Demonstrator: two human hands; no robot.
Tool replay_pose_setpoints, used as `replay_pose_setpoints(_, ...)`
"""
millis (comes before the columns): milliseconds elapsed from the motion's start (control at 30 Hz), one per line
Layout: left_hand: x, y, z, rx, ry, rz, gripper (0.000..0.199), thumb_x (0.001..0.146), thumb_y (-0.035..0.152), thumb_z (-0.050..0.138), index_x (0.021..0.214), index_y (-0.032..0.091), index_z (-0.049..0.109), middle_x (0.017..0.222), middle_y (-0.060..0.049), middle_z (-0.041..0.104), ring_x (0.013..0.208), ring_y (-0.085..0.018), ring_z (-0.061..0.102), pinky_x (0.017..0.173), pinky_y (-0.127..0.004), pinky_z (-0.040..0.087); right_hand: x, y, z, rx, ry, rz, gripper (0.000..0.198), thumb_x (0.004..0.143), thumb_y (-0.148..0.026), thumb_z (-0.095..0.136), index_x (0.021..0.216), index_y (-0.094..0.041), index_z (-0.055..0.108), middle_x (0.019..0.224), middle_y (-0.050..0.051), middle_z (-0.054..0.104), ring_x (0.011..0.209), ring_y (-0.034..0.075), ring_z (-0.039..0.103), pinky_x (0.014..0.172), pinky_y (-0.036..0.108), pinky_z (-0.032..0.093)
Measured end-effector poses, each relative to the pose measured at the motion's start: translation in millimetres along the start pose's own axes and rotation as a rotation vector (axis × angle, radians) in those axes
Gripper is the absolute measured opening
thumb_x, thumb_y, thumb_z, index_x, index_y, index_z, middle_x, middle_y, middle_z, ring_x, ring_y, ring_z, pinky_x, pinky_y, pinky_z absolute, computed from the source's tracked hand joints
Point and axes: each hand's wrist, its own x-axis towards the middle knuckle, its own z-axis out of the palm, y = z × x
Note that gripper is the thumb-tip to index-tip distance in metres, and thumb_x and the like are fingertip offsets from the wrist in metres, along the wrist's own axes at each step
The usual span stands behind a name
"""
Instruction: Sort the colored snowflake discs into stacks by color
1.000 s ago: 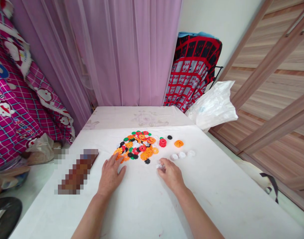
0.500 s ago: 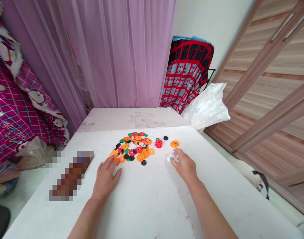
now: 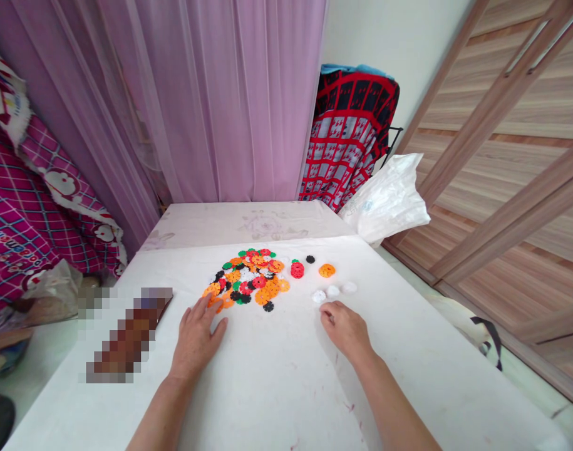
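Observation:
A mixed pile of notched plastic discs (image 3: 248, 275) in orange, red, black, green and white lies on the white-covered table. My left hand (image 3: 198, 335) rests at its near left edge, fingers spread, fingertips by some orange discs (image 3: 211, 290). Right of the pile are a red stack of discs (image 3: 297, 270) with a green disc behind it, an orange group of discs (image 3: 327, 270) and a lone black disc (image 3: 310, 259). My right hand (image 3: 346, 326) sits just in front of white discs (image 3: 319, 296), its fingers curled closed; nothing shows in them.
A blurred-out brown object (image 3: 131, 335) lies on the table's left side. A white plastic bag (image 3: 384, 203) stands at the far right corner, before a chair draped in red checked cloth (image 3: 335, 144). Purple curtains (image 3: 230, 100) hang behind; a wooden wardrobe (image 3: 497, 156) stands to the right.
My right hand has drawn back toward me from the white discs, which now show uncovered in a short row. My left hand stays by the pile. The view has shifted slightly.

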Motion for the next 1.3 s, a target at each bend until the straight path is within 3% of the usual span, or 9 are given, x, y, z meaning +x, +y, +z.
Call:
replay_pose_setpoints(200,0.0,-0.5,-0.2,-0.006,-0.001,0.006,0.043,0.088,0.042,0.041,0.122,0.025,0.061,0.141,-0.010,0.052,0.130,-0.028,0.047,0.110,-0.052,0.032,7.9,-8.7,-0.2,-0.105,-0.098,0.007,0.026,0.091,-0.020,0.041,0.089,-0.026,0.066,0.095,0.001,0.067,0.075,0.014,0.061,0.060,0.025,0.033)
replay_pose_setpoints(467,-0.4,3.0,-2.0,-0.010,-0.006,-0.008,0.042,0.088,0.040,0.041,0.121,0.024,0.062,0.140,-0.011,0.053,0.130,-0.029,0.047,0.110,-0.054,0.031,5.7,-16.0,0.1,-0.074,-0.080,-0.021,0.025,0.089,-0.018,0.042,0.087,-0.025,0.066,0.092,0.002,0.068,0.076,0.015,0.061,0.062,0.025,0.035)
replay_pose_setpoints(600,-1.0,2.9,-1.1,-0.010,-0.014,-0.007,0.042,0.088,0.039,0.042,0.123,0.025,0.060,0.141,-0.010,0.052,0.132,-0.027,0.045,0.111,-0.052,0.030,16.7,-47.5,6.7,0.079,-0.087,-0.177,0.025,0.086,-0.015,0.046,0.093,-0.024,0.067,0.093,0.002,0.068,0.086,0.016,0.061,0.075,0.025,0.042)
replay_pose_setpoints(733,-1.2,2.6,-0.5,-0.019,-0.001,-0.001,0.040,0.089,0.039,0.043,0.123,0.026,0.060,0.142,-0.010,0.051,0.132,-0.028,0.045,0.110,-0.053,0.031,54.2,-95.1,20.8,0.190,0.024,-0.313,0.036,0.087,-0.021,0.049,0.122,-0.022,0.060,0.127,0.008,0.059,0.117,0.020,0.051,0.099,0.032,0.039)
replay_pose_setpoints(867,-1.3,3.2,-0.4,-0.034,0.005,0.003,0.039,0.088,0.036,0.044,0.122,0.025,0.061,0.142,-0.010,0.051,0.131,-0.028,0.046,0.110,-0.054,0.031,97.4,-134.2,38.0,0.127,-0.047,-0.180,0.051,0.090,-0.037,0.050,0.138,-0.020,0.048,0.146,0.016,0.040,0.132,0.029,0.038,0.104,0.046,0.034)
replay_pose_setpoints(1000,-1.0,2.6,0.1,-0.043,-0.009,-0.005,0.038,0.088,0.036,0.044,0.121,0.025,0.062,0.141,-0.008,0.053,0.131,-0.029,0.046,0.109,-0.055,0.032,117.0,-155.3,49.3,0.074,-0.145,-0.061,0.054,0.091,-0.049,0.043,0.139,-0.024,0.047,0.146,0.017,0.040,0.133,0.032,0.036,0.103,0.055,0.031)
replay_pose_setpoints(1133,0.1,1.0,1.8,-0.071,-0.003,-0.017,0.041,0.089,0.036,0.043,0.126,0.023,0.058,0.139,-0.009,0.055,0.132,-0.029,0.046,0.110,-0.053,0.033,108.5,-161.3,53.0,0.073,-0.143,-0.224,0.049,0.091,-0.048,0.044,0.137,-0.031,0.048,0.144,0.010,0.044,0.130,0.029,0.039,0.102,0.052,0.032)
replay_pose_setpoints(1300,0.6,1.1,4.1,-0.083,0.089,-0.030,0.050,0.089,0.041,0.045,0.134,0.021,0.050,0.149,-0.013,0.041,0.137,-0.029,0.038,0.109,-0.050,0.036,81.2,-154.7,54.3,0.113,-0.088,-0.559,0.044,0.092,-0.035,0.046,0.136,-0.036,0.049,0.145,0.002,0.045,0.131,0.023,0.037,0.104,0.043,0.031)
